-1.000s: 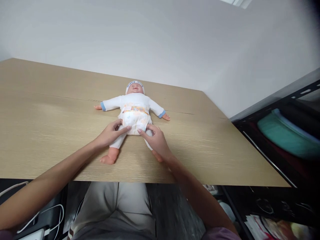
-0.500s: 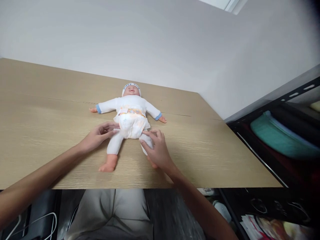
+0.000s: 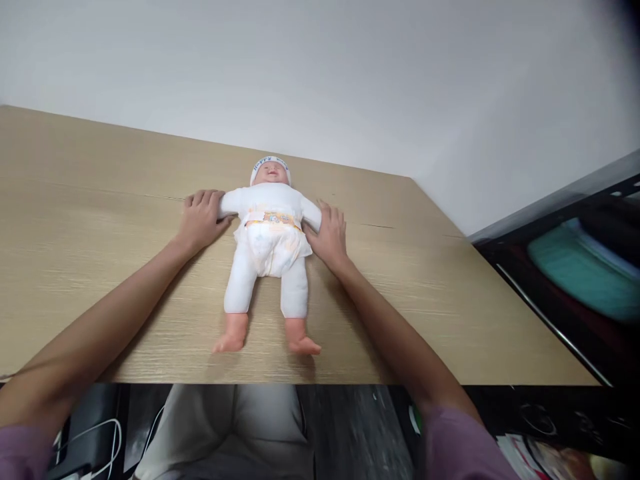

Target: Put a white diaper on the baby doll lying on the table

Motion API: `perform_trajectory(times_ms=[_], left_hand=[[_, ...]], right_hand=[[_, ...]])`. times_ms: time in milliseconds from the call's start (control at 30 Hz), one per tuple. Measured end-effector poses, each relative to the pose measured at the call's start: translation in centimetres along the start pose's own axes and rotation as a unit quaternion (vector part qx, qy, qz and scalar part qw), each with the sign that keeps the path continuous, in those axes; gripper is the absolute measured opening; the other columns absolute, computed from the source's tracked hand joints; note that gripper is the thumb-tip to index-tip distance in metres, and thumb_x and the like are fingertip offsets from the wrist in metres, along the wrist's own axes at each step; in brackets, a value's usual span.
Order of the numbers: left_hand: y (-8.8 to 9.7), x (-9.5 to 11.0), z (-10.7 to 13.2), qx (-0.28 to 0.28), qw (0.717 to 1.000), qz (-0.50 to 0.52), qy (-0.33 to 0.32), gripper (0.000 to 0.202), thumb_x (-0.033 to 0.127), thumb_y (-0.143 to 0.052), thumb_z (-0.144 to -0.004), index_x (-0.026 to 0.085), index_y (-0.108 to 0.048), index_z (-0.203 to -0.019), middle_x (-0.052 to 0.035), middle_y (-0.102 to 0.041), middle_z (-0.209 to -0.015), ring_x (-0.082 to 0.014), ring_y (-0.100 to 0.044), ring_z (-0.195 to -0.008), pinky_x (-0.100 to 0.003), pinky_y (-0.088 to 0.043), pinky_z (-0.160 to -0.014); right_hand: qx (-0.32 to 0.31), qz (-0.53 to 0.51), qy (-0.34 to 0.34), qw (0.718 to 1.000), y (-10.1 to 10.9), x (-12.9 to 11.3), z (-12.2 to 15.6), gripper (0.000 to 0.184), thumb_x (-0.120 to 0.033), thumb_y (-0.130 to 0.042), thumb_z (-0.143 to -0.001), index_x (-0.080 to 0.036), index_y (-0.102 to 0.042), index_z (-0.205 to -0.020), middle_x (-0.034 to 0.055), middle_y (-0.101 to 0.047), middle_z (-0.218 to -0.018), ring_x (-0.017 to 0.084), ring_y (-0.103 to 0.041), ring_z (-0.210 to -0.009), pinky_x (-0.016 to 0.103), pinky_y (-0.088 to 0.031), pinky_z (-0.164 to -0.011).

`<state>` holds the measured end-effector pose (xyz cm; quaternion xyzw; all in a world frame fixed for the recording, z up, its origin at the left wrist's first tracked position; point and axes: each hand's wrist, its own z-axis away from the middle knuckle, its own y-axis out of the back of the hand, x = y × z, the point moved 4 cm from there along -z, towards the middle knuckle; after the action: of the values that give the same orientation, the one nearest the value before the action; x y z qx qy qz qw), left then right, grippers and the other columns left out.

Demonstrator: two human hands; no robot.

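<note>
The doll [image 3: 273, 197] lies on its back between my two hands, head pointing away from me, on the wooden table [image 3: 125, 280]. My left hand [image 3: 200, 220] is curled over one white sleeve [image 3: 229, 202], fingers across the top and thumb out along the underside; my right hand [image 3: 330, 233] is bent around the other sleeve [image 3: 311, 215] in the same way, thumb toward the body. The doll's own hands are hidden under mine, and I cannot tell how firmly I'm pressing. I'd judge it light, with a soft, stuffed trunk and arms that give under the fingers, while the bare feet [image 3: 301, 343], on the near side of my hands, and the head [image 3: 272, 175], beyond them, look like smooth, firmer vinyl, likelier to slip. The diaper [image 3: 273, 250], just inward of and nearer to me than my thumbs, seems thin and flimsy; its ruffled edge [image 3: 304, 248] by my right wrist could crease or tear if tugged. For a sound hold I'd favour the trunk under both arms, just inward of where my thumbs are, since the sleeves alone would probably let the body sag and swing.
</note>
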<state>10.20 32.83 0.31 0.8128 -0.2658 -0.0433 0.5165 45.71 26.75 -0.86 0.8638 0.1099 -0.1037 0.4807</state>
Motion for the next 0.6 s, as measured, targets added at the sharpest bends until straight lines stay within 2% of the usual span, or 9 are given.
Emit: perform_trajectory(times_ms=[67, 167, 233, 300, 367, 433, 467, 533, 600], left_hand=[[-0.3, 0.1, -0.8, -0.024, 0.999, -0.032, 0.016, 0.059, 0.050, -0.058, -0.108, 0.011, -0.061, -0.152, -0.0286, -0.070, -0.150, -0.0490, -0.057, -0.143, -0.062, -0.037, -0.122], [0.2, 1.5, -1.2, -0.057, 0.995, -0.065, 0.057, 0.055, 0.050, -0.060, -0.105, 0.009, -0.067, -0.141, -0.0304, -0.074, -0.140, -0.0510, -0.063, -0.135, -0.060, -0.041, -0.115], [1.3, 3.2, -1.2, -0.090, 0.988, -0.072, 0.098, 0.052, 0.051, -0.064, -0.103, 0.007, -0.070, -0.131, -0.0297, -0.079, -0.126, -0.0503, -0.070, -0.125, -0.059, -0.044, -0.112], [3.0, 5.2, -0.6, -0.130, 0.982, -0.045, 0.127, 0.047, 0.050, -0.066, -0.101, 0.009, -0.071, -0.123, -0.0261, -0.082, -0.114, -0.0464, -0.076, -0.111, -0.055, -0.050, -0.105], [5.1, 7.2, 1.2, -0.155, 0.979, 0.005, 0.132, 0.043, 0.049, -0.066, -0.102, 0.012, -0.071, -0.122, -0.0223, -0.083, -0.112, -0.0420, -0.079, -0.102, -0.048, -0.055, -0.093], [7.5, 8.7, 5.0, -0.153, 0.979, 0.046, 0.124, 0.043, 0.050, -0.066, -0.102, 0.015, -0.068, -0.125, -0.0194, -0.083, -0.112, -0.0396, -0.079, -0.098, -0.044, -0.057, -0.083], [8.7, 9.3, 7.9, -0.146, 0.981, 0.056, 0.112, 0.044, 0.050, -0.067, -0.101, 0.015, -0.067, -0.127, -0.0183, -0.083, -0.110, -0.0390, -0.079, -0.097, -0.044, -0.057, -0.081], [10.9, 10.4, 15.5, -0.113, 0.988, 0.080, 0.074, 0.046, 0.052, -0.066, -0.102, 0.018, -0.066, -0.133, -0.0153, -0.082, -0.105, -0.0384, -0.078, -0.094, -0.046, -0.060, -0.080], [12.8, 11.8, 24.6, -0.085, 0.987, 0.133, 0.025, 0.048, 0.049, -0.069, -0.099, 0.024, -0.065, -0.140, -0.0129, -0.083, -0.107, -0.0359, -0.079, -0.092, -0.046, -0.063, -0.077]], right_hand=[[-0.013, -0.004, -0.014, 1.000, -1.2, 0.3, -0.2, 0.068, -0.040, -0.060, -0.106, -0.010, -0.051, -0.166, 0.0259, -0.067, -0.155, 0.042, -0.060, -0.139, 0.057, -0.048, -0.120], [-0.010, -0.031, -0.016, 0.999, -0.9, -0.1, 0.0, 0.058, -0.040, -0.057, -0.107, -0.011, -0.062, -0.157, 0.0240, -0.075, -0.146, 0.040, -0.066, -0.131, 0.054, -0.052, -0.116], [-0.017, -0.053, -0.041, 0.998, 0.0, -0.8, 0.0, 0.050, -0.040, -0.059, -0.106, -0.015, -0.072, -0.148, 0.0209, -0.080, -0.136, 0.038, -0.070, -0.122, 0.049, -0.056, -0.108], [-0.040, -0.071, -0.094, 0.992, 1.2, -1.4, 0.2, 0.044, -0.038, -0.063, -0.104, -0.018, -0.078, -0.140, 0.0189, -0.084, -0.128, 0.037, -0.075, -0.113, 0.045, -0.058, -0.099], [-0.072, -0.103, -0.134, 0.983, 2.8, -1.8, 0.9, 0.043, -0.037, -0.069, -0.101, -0.019, -0.081, -0.138, 0.0169, -0.086, -0.126, 0.036, -0.077, -0.111, 0.042, -0.059, -0.095], [-0.096, -0.162, -0.131, 0.973, 5.0, -2.0, 2.4, 0.045, -0.037, -0.071, -0.100, -0.021, -0.080, -0.141, 0.0138, -0.087, -0.130, 0.034, -0.078, -0.114, 0.041, -0.059, -0.095], [-0.102, -0.196, -0.113, 0.969, 6.5, -2.1, 3.6, 0.046, -0.037, -0.071, -0.100, -0.022, -0.079, -0.143, 0.0122, -0.086, -0.133, 0.033, -0.078, -0.117, 0.040, -0.059, -0.096], [-0.120, -0.253, -0.051, 0.959, 9.9, -2.5, 6.6, 0.046, -0.034, -0.071, -0.098, -0.022, -0.079, -0.142, 0.0103, -0.085, -0.135, 0.030, -0.078, -0.119, 0.039, -0.060, -0.099], [-0.155, -0.280, 0.004, 0.947, 13.8, -3.4, 10.6, 0.040, -0.030, -0.072, -0.098, -0.024, -0.081, -0.137, 0.0077, -0.085, -0.130, 0.029, -0.078, -0.116, 0.038, -0.060, -0.099]])
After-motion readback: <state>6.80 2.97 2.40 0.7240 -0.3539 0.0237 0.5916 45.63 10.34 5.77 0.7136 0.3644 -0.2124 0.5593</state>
